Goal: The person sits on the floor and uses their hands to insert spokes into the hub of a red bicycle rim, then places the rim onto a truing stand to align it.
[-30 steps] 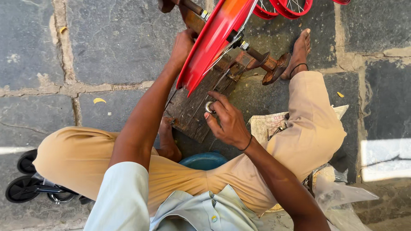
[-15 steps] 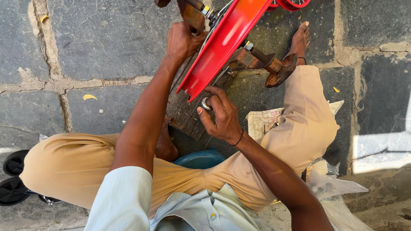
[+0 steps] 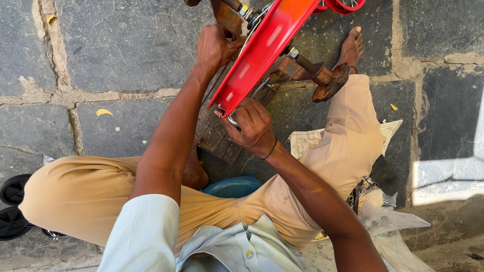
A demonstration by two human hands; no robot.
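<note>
Seen from above, a person sits on a stone-slab floor (image 3: pixel 126 50) with knees spread, working on a red metal frame (image 3: pixel 262 50) that slants down from the top of the view between the legs. At far left, two small black wheels (image 3: pixel 11 206) rest on the paving beside the knee, and a yellow scrap (image 3: pixel 104 112) lies on a slab farther up. The left hand (image 3: pixel 217 48) is clenched around a rusty brown part (image 3: pixel 227 17) near the frame's upper end. Below the frame sits a worn wooden block (image 3: pixel 214 136); a blue bowl (image 3: pixel 232 186) shows just in front of the person's lap. The right hand (image 3: pixel 252 128), a thin black band at its wrist, is closed at the frame's lower tip around a small silvery metal piece (image 3: pixel 232 120), mostly hidden by the fingers. To the right, a rusty threaded bolt assembly (image 3: pixel 315 73) juts from the frame, ending close beside a bare foot (image 3: pixel 350 48). A folded newspaper (image 3: pixel 307 141) lies under the right leg, and crumpled clear plastic (image 3: pixel 393 226) sits at the lower right.
</note>
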